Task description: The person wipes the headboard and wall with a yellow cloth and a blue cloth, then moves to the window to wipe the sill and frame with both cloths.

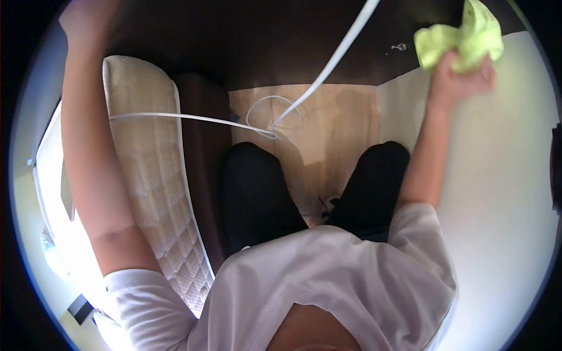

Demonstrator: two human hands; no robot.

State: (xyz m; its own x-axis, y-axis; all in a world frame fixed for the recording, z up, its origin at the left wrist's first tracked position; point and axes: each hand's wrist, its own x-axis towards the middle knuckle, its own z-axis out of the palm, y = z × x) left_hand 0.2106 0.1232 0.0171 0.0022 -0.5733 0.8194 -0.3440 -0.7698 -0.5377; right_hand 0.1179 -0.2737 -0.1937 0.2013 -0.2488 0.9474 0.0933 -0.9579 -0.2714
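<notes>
At the upper right, my right hand is closed around a crumpled yellow-green cloth, which sticks out above the fingers against a dark brown panel. The hand is slightly blurred, close to the pale wall. My left hand reaches to the top left corner, beside the dark panel; its fingers are cut off or lost in the dark edge, so what it touches is hidden.
A white cable crosses in front of the panel, loops above the wooden floor and runs left over a beige quilted mattress. A dark brown bed frame stands beside my legs. The wall bounds the right side.
</notes>
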